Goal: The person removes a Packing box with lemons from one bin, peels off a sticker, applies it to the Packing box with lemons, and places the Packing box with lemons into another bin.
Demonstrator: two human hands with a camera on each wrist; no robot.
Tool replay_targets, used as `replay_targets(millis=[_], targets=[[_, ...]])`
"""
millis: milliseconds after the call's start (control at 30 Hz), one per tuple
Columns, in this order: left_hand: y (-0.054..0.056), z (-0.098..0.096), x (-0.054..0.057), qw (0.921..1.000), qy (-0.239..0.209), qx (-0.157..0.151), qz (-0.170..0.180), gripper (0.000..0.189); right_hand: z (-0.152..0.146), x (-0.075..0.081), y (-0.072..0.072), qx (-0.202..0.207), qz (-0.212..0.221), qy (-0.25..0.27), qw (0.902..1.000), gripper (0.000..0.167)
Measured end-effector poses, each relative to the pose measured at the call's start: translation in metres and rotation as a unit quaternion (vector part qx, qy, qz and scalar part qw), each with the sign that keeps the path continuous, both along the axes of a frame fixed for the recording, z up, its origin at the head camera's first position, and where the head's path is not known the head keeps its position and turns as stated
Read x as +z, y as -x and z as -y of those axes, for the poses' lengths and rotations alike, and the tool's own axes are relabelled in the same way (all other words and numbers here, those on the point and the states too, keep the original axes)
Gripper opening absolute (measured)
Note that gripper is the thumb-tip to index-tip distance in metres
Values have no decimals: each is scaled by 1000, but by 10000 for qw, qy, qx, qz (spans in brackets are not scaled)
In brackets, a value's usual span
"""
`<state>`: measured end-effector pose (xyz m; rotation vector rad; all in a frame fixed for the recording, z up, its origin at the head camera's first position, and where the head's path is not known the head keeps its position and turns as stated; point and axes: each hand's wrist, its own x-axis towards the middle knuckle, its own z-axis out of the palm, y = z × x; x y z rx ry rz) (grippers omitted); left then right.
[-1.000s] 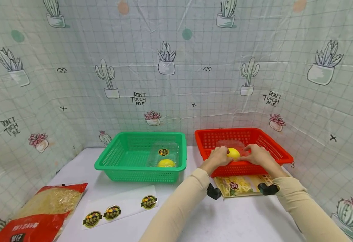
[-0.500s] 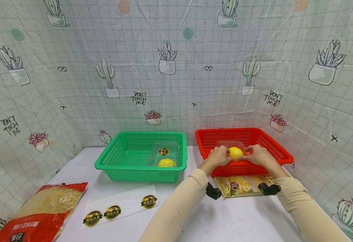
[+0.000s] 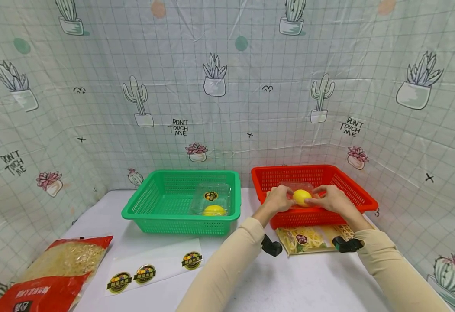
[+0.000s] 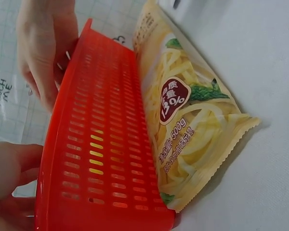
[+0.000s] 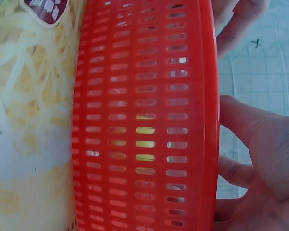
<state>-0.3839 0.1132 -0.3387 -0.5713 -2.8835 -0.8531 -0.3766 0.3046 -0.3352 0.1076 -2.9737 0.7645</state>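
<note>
A yellow lemon [image 3: 301, 197] sits in a clear plastic box [image 3: 298, 185] inside the red basket [image 3: 313, 218]. Over the basket's near rim reach both hands, one at each side of the lemon. My left hand [image 3: 278, 199] holds the left side of the box with bent fingers. On the other side, my right hand [image 3: 333, 200] grips the box, its thumb close against the lemon. The fingertips are partly hidden. Through the slots of the basket wall, yellow shows in the left wrist view and the right wrist view.
A green basket [image 3: 180, 224] to the left holds another clear box with a lemon and a round sticker. A noodle packet [image 3: 305, 239] lies against the red basket's front. On the table's left are a sticker sheet [image 3: 165, 258] and a red-and-clear bag [image 3: 61, 268].
My left hand has shifted slightly left, away from the lemon, so more of the lemon shows. The lemon has turned a little. My right hand is almost where it was.
</note>
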Motion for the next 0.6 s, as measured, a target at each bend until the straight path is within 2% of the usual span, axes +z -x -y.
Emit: replay_targets(millis=[167,333,500,600], targets=[[1,3,-1,9990,-387,104,-182,30,1,0,-1,-80,-143,283,9995,74],[1,7,-1,9945,-1008,258,-109,36,4,3,-3,-181,-420,362,9983,71],[1,14,2,9836,-1784,261,-43,39,7,9,-5,-269,-644,426,9967,70],[1,18,5,9743,-2242,234,24,42,10,12,-7,-262,-701,524,9958,71]])
